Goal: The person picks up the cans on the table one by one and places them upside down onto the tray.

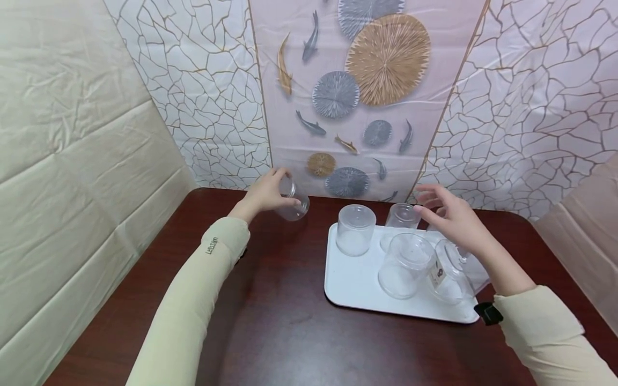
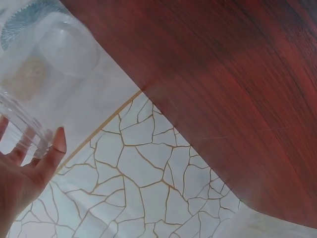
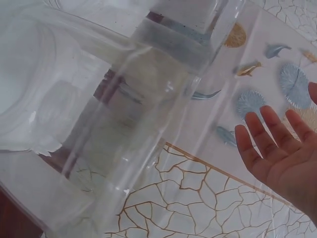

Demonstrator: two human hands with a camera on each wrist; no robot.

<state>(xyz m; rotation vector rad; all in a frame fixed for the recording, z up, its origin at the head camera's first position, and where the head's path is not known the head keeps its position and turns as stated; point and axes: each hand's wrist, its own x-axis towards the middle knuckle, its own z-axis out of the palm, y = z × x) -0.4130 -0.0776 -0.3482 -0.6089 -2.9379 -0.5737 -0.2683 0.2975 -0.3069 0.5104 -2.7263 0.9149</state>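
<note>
My left hand (image 1: 265, 194) grips a clear jar (image 1: 295, 210) by its upper end, at the back of the table left of the tray. The jar is tilted; whether its base touches the table I cannot tell. In the left wrist view the thumb and fingers curl round the clear rim. Over the back right of the white tray (image 1: 357, 287) is my right hand (image 1: 456, 220), holding nothing, its fingers loosely bent and apart. Beneath and beside it, several clear jars stand on the tray, one (image 1: 406, 268) near the middle and another (image 1: 356, 230) at the left.
A clear vessel with a small label (image 1: 437, 273) sits at the tray's right, partly behind my right forearm. The dark red wooden table (image 1: 289, 332) meets a patterned cloth backdrop (image 1: 217, 96) behind. Pale cloth walls (image 1: 87, 177) flank both sides.
</note>
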